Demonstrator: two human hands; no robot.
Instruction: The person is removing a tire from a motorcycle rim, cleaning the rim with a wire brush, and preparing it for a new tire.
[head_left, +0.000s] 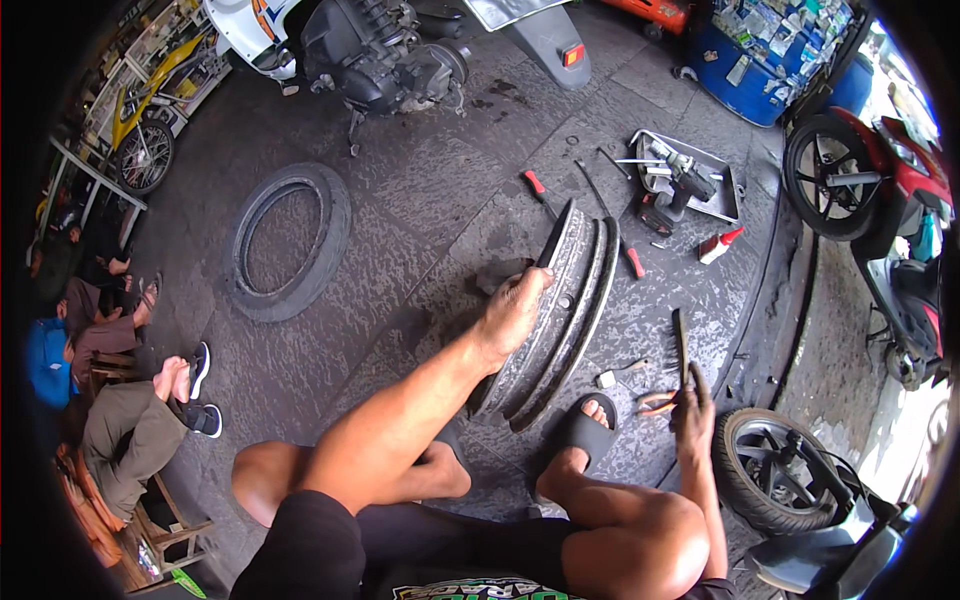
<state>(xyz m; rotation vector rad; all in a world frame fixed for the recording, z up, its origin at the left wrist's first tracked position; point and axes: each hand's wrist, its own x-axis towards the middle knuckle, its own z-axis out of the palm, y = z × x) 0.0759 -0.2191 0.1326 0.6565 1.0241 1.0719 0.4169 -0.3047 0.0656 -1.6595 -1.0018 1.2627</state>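
Observation:
A bare motorcycle wheel rim (pixel 578 315) with a worn, dirty surface stands upright on the floor between my feet. My left hand (pixel 515 315) is closed over its near left edge, thumb on top. Off to the right of the rim, my right hand (pixel 692 418) grips a narrow dark brush (pixel 682 340), which looks like a wire brush, pointing away from me. Orange-handled pliers (pixel 655 404) lie beside that hand, partly hidden. Close by on the floor is a small white-headed tool (pixel 620 374) whose kind I cannot make out.
A loose tyre (pixel 335 250) lies to the left. Beyond the rim are red-handled tools (pixel 632 262), a metal tray (pixel 722 200), a cordless power tool (pixel 675 200) and a red-capped bottle (pixel 720 245). Motorcycles (pixel 385 60) and a blue drum (pixel 735 85) surround the area; people sit at left.

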